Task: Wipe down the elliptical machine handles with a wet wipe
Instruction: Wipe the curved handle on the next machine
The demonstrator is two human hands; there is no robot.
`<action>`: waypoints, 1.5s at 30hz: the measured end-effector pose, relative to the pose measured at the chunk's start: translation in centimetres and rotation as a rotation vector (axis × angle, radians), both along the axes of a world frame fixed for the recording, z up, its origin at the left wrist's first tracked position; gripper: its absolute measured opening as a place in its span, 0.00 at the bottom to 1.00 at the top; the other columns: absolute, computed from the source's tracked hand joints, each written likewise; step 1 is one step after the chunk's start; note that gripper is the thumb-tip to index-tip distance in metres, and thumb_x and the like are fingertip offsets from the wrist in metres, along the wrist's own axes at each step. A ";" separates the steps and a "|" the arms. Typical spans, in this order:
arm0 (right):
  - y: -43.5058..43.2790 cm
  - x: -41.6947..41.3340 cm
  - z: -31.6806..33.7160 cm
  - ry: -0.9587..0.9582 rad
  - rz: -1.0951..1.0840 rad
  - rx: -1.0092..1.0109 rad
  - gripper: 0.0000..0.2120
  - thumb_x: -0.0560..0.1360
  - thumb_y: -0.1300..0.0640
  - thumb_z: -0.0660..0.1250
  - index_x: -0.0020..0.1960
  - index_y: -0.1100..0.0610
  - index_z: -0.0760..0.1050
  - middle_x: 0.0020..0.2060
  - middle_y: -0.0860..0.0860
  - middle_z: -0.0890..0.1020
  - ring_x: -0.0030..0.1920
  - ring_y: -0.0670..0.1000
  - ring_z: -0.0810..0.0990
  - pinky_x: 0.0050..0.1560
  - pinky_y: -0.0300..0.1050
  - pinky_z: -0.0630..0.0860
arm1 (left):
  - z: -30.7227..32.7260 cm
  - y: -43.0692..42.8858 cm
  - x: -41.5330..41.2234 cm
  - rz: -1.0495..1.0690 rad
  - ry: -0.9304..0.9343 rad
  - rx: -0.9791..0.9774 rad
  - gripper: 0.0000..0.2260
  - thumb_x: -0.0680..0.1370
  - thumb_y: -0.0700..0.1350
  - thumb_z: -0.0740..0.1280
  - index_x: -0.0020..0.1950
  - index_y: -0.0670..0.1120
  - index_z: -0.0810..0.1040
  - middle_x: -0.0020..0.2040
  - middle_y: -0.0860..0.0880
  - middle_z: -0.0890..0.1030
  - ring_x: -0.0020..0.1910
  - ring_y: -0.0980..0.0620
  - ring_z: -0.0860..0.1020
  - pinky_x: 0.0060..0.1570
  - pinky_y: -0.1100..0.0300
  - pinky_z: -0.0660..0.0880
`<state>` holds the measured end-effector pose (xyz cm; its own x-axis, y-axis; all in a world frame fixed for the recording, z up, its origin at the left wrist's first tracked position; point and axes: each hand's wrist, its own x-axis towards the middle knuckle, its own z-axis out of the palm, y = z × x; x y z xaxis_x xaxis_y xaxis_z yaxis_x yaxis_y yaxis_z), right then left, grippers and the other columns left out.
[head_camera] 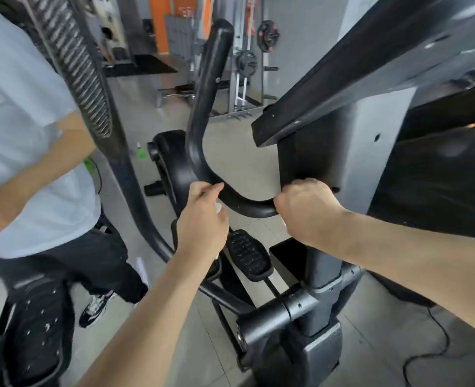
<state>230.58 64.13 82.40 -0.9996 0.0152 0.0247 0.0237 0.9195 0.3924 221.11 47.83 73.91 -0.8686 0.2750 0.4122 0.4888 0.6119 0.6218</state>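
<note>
**Two Hands Working an Elliptical's Curved Handle**

A person is leaning over a gym elliptical and gripping its curved black tubular handle (202,107) with both hands. The left hand (201,219) is curling round the low bend of the handle, and its fingers are trapping a white wet wipe (219,207) against the tube. Only a small corner of the wipe is peeking out at the palm's edge. The right hand (307,210) is clenching in a full fist round the handle's inner end, just beside the dark grey console column (314,146).

The handle is looking stiff, heavy and anchored to the machine, with a matte coating that is likely giving a sure hold. The right hand is probably steadying it, since such an arm may swing on its pivot. The wipe is soft, light and limp, and likely slick with moisture. It is best wrapped round the tube under the palm, not pinched by a corner.

Counted, there are two handles in view. One is the smooth curved one in hand. The other is a long black handle with a ribbed grip (75,68), rising well to the left of it. There is one wipe, and one ridged black foot pedal (248,255) is showing plainly below the curved handle. One bystander in a pale blue T-shirt (21,121) is standing left of it, beyond the ribbed grip. One small green bottle (140,152) is sitting on the floor behind it.
</note>
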 end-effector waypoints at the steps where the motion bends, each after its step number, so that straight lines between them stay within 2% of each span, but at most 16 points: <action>1: -0.1 -0.3 0.2 0.049 0.025 -0.056 0.05 0.78 0.60 0.66 0.53 0.53 0.76 0.53 0.52 0.80 0.56 0.55 0.78 0.49 0.45 0.68 | 0.0 0.1 0.3 0.010 -0.015 0.018 0.21 0.80 0.38 0.67 0.73 0.50 0.76 0.68 0.57 0.70 0.52 0.52 0.81 0.49 0.57 0.77; 4: -0.8 -2.6 -0.6 0.148 0.195 -0.252 0.09 0.81 0.61 0.64 0.59 0.55 0.78 0.58 0.50 0.78 0.61 0.52 0.76 0.55 0.46 0.77 | 0.0 0.5 1.0 0.053 -0.035 0.047 0.22 0.79 0.35 0.64 0.71 0.50 0.78 0.70 0.58 0.71 0.57 0.54 0.79 0.51 0.58 0.77; 7: -1.5 -3.8 -2.0 0.144 0.361 -0.415 0.10 0.82 0.63 0.63 0.58 0.61 0.81 0.57 0.56 0.80 0.60 0.56 0.77 0.62 0.51 0.73 | -0.1 0.4 1.4 0.039 -0.034 0.038 0.21 0.79 0.36 0.63 0.70 0.50 0.79 0.71 0.57 0.71 0.60 0.55 0.78 0.54 0.60 0.76; 9: -1.3 -3.9 -2.7 0.253 0.541 -0.401 0.04 0.75 0.69 0.72 0.48 0.64 0.84 0.47 0.60 0.82 0.53 0.58 0.77 0.62 0.48 0.72 | -0.4 0.2 1.4 0.020 -0.025 0.023 0.20 0.80 0.37 0.64 0.71 0.49 0.78 0.73 0.56 0.71 0.64 0.56 0.76 0.56 0.69 0.70; 12: -0.6 -3.3 -3.4 0.387 0.674 -0.371 0.15 0.57 0.80 0.77 0.36 0.64 0.82 0.34 0.58 0.79 0.41 0.56 0.76 0.50 0.39 0.67 | -0.9 0.2 1.5 0.019 -0.023 0.015 0.22 0.80 0.37 0.65 0.74 0.48 0.76 0.75 0.55 0.69 0.67 0.56 0.74 0.56 0.70 0.67; 14: -0.3 -3.0 -4.0 0.370 0.638 -0.378 0.17 0.57 0.84 0.73 0.37 0.65 0.82 0.35 0.60 0.78 0.37 0.59 0.77 0.48 0.39 0.67 | -1.0 0.4 1.6 0.014 -0.008 0.031 0.22 0.80 0.37 0.65 0.74 0.47 0.75 0.76 0.54 0.68 0.66 0.55 0.76 0.56 0.65 0.71; 18: 1.7 -1.7 -5.0 0.386 0.552 -0.384 0.19 0.57 0.85 0.72 0.41 0.65 0.83 0.38 0.60 0.79 0.37 0.61 0.79 0.43 0.45 0.76 | -0.8 0.8 1.9 -0.044 0.030 0.055 0.21 0.79 0.36 0.66 0.72 0.47 0.77 0.76 0.56 0.67 0.61 0.54 0.79 0.56 0.54 0.79; 21: 3.0 -0.2 -5.1 0.405 0.454 -0.340 0.21 0.57 0.86 0.71 0.41 0.66 0.84 0.38 0.61 0.80 0.37 0.62 0.79 0.39 0.45 0.79 | -1.1 0.6 2.3 -0.067 0.023 0.055 0.23 0.79 0.36 0.66 0.74 0.48 0.76 0.77 0.57 0.66 0.61 0.56 0.78 0.54 0.57 0.79; 22: 3.2 0.3 -4.9 0.352 0.407 -0.257 0.19 0.58 0.84 0.71 0.42 0.65 0.84 0.40 0.61 0.80 0.39 0.63 0.80 0.41 0.47 0.81 | -1.2 0.6 2.4 -0.076 0.028 0.055 0.22 0.79 0.36 0.66 0.73 0.48 0.76 0.78 0.58 0.65 0.61 0.57 0.78 0.53 0.59 0.78; 24: 3.2 0.5 -4.5 0.175 0.226 -0.003 0.15 0.68 0.74 0.70 0.49 0.59 0.82 0.50 0.57 0.79 0.52 0.59 0.78 0.53 0.47 0.79 | -1.2 0.6 2.5 -0.092 0.044 0.055 0.22 0.80 0.37 0.66 0.73 0.49 0.76 0.77 0.59 0.66 0.60 0.58 0.78 0.51 0.61 0.76; 27: 1.8 0.1 -3.2 0.102 0.076 0.088 0.11 0.75 0.64 0.68 0.54 0.54 0.81 0.55 0.52 0.76 0.58 0.55 0.74 0.57 0.44 0.73 | -1.5 0.6 2.7 -0.102 0.048 0.052 0.21 0.80 0.37 0.66 0.72 0.50 0.76 0.77 0.60 0.66 0.57 0.58 0.79 0.48 0.60 0.77; 32: 1.2 -0.2 -2.3 0.109 -0.011 0.048 0.09 0.78 0.63 0.69 0.57 0.55 0.79 0.56 0.51 0.76 0.59 0.53 0.73 0.52 0.42 0.74 | -1.4 0.6 3.1 -0.095 0.060 0.019 0.21 0.79 0.37 0.66 0.72 0.49 0.77 0.77 0.58 0.67 0.54 0.53 0.81 0.47 0.54 0.80; 36: 1.7 -1.9 -1.0 0.189 -0.011 0.030 0.15 0.74 0.68 0.70 0.59 0.59 0.78 0.59 0.54 0.77 0.61 0.55 0.74 0.60 0.45 0.77 | -1.1 1.3 3.4 -0.100 0.083 -0.006 0.20 0.79 0.39 0.66 0.71 0.49 0.77 0.76 0.59 0.68 0.53 0.52 0.82 0.46 0.54 0.80; 40: 1.7 -1.6 -2.1 0.114 0.033 0.016 0.14 0.75 0.67 0.66 0.60 0.59 0.76 0.58 0.56 0.77 0.60 0.56 0.74 0.62 0.45 0.74 | -0.9 1.6 3.6 -0.117 0.085 -0.030 0.20 0.80 0.39 0.66 0.72 0.48 0.77 0.76 0.60 0.67 0.52 0.50 0.82 0.46 0.51 0.81; 43: 2.4 0.4 -4.2 0.201 0.022 -0.121 0.17 0.74 0.69 0.63 0.61 0.59 0.79 0.57 0.57 0.78 0.59 0.57 0.75 0.61 0.44 0.73 | -1.1 1.4 3.6 -0.120 0.097 -0.043 0.21 0.80 0.38 0.66 0.73 0.49 0.75 0.77 0.60 0.66 0.52 0.52 0.82 0.43 0.54 0.80; 45: 2.3 2.3 -6.3 0.219 -0.042 -0.298 0.17 0.70 0.72 0.63 0.55 0.63 0.81 0.53 0.59 0.80 0.56 0.59 0.77 0.57 0.44 0.73 | -1.3 1.4 3.9 -0.127 0.104 -0.067 0.22 0.80 0.39 0.66 0.75 0.49 0.73 0.78 0.60 0.64 0.53 0.52 0.82 0.43 0.54 0.79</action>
